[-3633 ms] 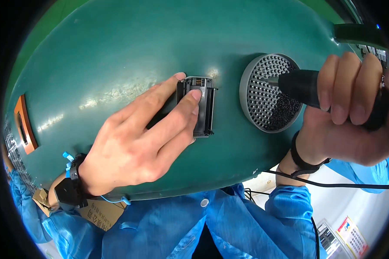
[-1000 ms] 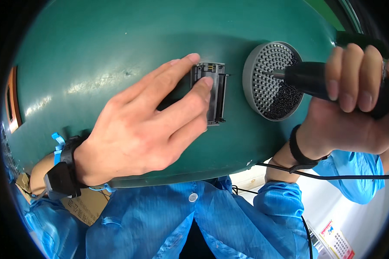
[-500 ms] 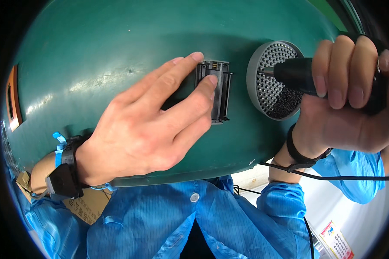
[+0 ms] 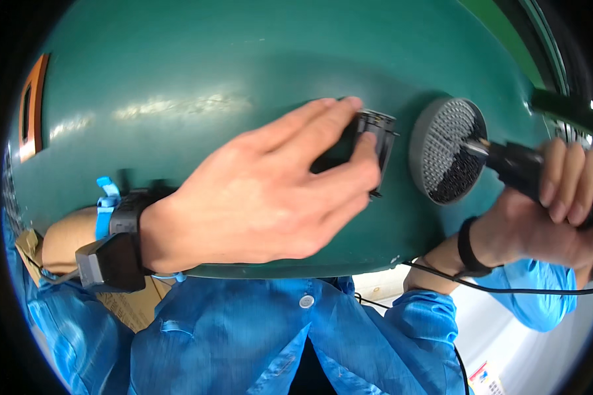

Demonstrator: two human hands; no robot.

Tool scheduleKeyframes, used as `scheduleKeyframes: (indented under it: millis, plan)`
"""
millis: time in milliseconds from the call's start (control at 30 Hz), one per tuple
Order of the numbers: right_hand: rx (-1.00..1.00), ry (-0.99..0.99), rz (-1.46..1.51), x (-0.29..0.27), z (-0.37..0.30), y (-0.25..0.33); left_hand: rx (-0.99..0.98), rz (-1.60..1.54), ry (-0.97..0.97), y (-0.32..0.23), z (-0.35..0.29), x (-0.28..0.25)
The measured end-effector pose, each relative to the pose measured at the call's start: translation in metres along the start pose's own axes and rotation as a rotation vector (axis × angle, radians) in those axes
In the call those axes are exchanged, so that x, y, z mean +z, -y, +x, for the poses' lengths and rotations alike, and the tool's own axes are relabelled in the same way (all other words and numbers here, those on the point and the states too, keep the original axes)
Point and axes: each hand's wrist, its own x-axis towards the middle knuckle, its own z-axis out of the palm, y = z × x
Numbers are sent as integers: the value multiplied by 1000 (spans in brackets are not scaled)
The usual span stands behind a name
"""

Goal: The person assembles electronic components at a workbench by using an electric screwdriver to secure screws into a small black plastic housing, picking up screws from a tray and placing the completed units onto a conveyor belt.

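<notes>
A small black plastic housing (image 4: 385, 148) with brass-coloured contacts at its far end lies on the green tabletop. My left hand (image 4: 263, 187) covers much of it, fingertips at its far left corner and inside it, holding it. In my right hand (image 4: 553, 194) is a black electric screwdriver (image 4: 517, 168), fingers wrapped round its body. Its metal tip points left over the round grey tray (image 4: 416, 161), above the dark heap of screws (image 4: 456, 178). That tray has a dimpled floor, with the tiny black screws gathered at its near right. Whether a screw sits on the tip, I cannot tell.
An orange frame with a dark slot (image 4: 33, 108) lies at the far left. A black cable (image 4: 507, 287) runs below my right wrist. Cardboard (image 4: 128, 308) shows below the table's front edge, and a dark object (image 4: 566, 112) stands at the right rim.
The whole view has shifted. Relative to the tray, the screwdriver tip has moved right, from the bare dimples to the screws. My left hand still holds the housing, now nearer the tray.
</notes>
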Motion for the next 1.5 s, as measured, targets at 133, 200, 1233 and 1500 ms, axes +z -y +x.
scheduleKeyframes:
  millis: [133, 200, 1233, 1500]
  plan:
    - [36, -32, 33, 11, -1, -1, 5, 17, -88, 0, -2, 9]
    - [45, 2, 22, 16, -4, -14, -2, -9, -99, 1, -4, 11]
    - [52, 203, 18, 29, -17, -67, -78, 14, -109, 1, -8, 15]
    - [-7, 153, 59, 5, -7, -40, -5, 13, -73, 7, -1, 11]
